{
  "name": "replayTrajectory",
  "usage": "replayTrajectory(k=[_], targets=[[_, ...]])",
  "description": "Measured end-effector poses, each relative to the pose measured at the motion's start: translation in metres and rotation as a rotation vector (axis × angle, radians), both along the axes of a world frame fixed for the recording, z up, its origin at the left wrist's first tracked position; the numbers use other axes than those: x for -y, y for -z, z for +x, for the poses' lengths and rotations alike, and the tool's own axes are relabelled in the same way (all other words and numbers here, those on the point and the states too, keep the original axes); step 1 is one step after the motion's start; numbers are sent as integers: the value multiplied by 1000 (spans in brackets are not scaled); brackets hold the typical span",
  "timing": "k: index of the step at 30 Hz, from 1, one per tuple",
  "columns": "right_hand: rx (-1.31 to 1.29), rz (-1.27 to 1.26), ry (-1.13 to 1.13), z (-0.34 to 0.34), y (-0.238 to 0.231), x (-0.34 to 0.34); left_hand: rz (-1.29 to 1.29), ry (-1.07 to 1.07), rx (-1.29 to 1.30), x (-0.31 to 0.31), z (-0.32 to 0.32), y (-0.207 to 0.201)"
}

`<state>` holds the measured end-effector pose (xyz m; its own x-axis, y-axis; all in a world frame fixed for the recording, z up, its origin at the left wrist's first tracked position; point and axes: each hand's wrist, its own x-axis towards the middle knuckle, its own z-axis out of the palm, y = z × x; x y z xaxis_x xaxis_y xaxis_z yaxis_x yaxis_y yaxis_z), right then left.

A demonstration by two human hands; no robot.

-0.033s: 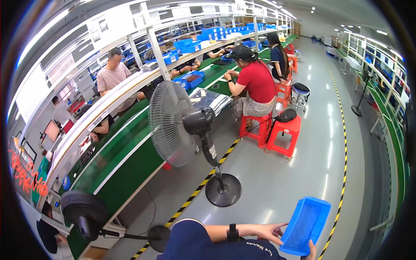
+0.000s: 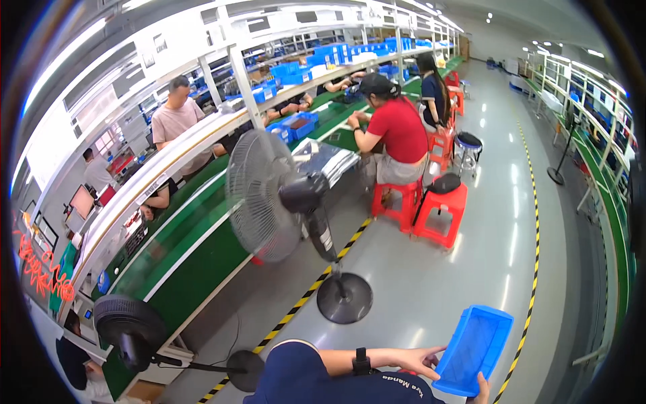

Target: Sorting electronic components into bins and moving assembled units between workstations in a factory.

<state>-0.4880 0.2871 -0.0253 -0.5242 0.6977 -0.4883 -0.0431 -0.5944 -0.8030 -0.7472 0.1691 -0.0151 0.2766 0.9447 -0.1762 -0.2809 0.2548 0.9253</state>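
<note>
A blue plastic bin (image 2: 474, 347), rectangular with sloping sides, is tilted in front of me at the lower right, and only bare blue plastic shows inside. My left hand (image 2: 420, 362), with a black watch (image 2: 361, 362) on its wrist, grips the bin's near left edge. At the near right corner my right hand (image 2: 482, 387) holds the bin; only part of its fingers shows, the rest being hidden below the wall. A small red patch under my left hand is too covered to make out.
A black pedestal fan (image 2: 303, 195) stands ahead on a round base, with another fan (image 2: 131, 330) at lower left. Left runs a green conveyor bench (image 2: 195, 259); people sit along it. Red stools (image 2: 441, 212) edge the aisle. Yellow-black tape (image 2: 535, 269) marks the floor.
The view has shifted very slightly, and the near fan's head appears a little turned. Both hands keep their hold on the blue bin.
</note>
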Motion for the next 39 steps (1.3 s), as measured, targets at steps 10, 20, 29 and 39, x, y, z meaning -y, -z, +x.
replayTrajectory(k=[10, 20, 29, 39], targets=[[147, 206, -375, -108, -90, -214, -159, -276, 39, -174, -31, -13], [253, 409, -563, -174, -83, -392, -193, -154, 141, -358, -110, 27], [200, 196, -126, -190, -68, -596, -129, 203, -216, -595, -232, -30], [262, 58, 270, -212, 0, -772, -204, 47, -137, -817, -308, 13]])
